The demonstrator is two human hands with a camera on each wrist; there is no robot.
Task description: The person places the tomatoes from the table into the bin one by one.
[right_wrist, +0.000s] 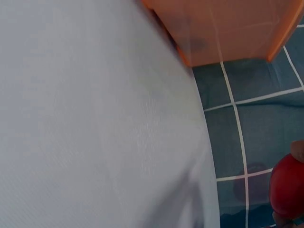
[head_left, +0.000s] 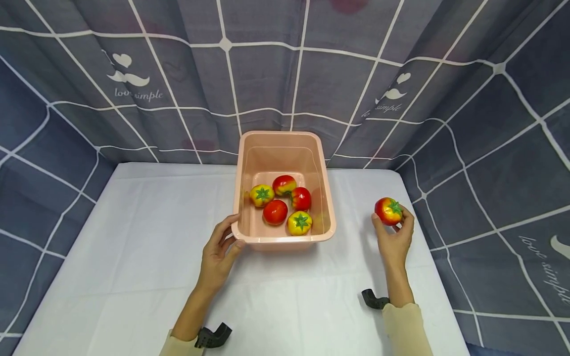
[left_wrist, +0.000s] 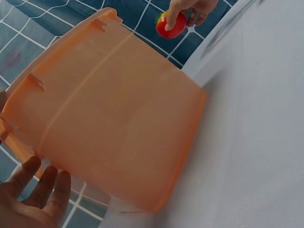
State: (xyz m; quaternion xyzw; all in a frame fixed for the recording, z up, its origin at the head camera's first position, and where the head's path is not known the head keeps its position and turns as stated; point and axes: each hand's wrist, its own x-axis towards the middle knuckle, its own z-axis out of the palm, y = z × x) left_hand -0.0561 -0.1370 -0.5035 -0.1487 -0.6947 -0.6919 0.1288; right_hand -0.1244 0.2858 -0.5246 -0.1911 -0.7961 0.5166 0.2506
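Observation:
A peach-coloured plastic bin (head_left: 285, 240) stands on the white table, with several red and yellow toy tomatoes (head_left: 275, 212) lying in its bottom. At its front left corner my left hand (head_left: 218, 257) grips the rim. The left wrist view shows the fingers (left_wrist: 59, 194) under the rim at the bin's outer wall (left_wrist: 118, 114). Off to the right of the bin, my right hand (head_left: 395, 237) holds a red and yellow tomato (head_left: 389, 211) between thumb and fingers, its green star-shaped top showing. Only part of that tomato (right_wrist: 287, 187) appears at the edge of the right wrist view.
White cloth covers the table (head_left: 147, 237). A grey-blue curtain (head_left: 267, 74) with white grid lines hangs behind the bin and along both sides. Each wrist wears a black camera mount (head_left: 213, 336).

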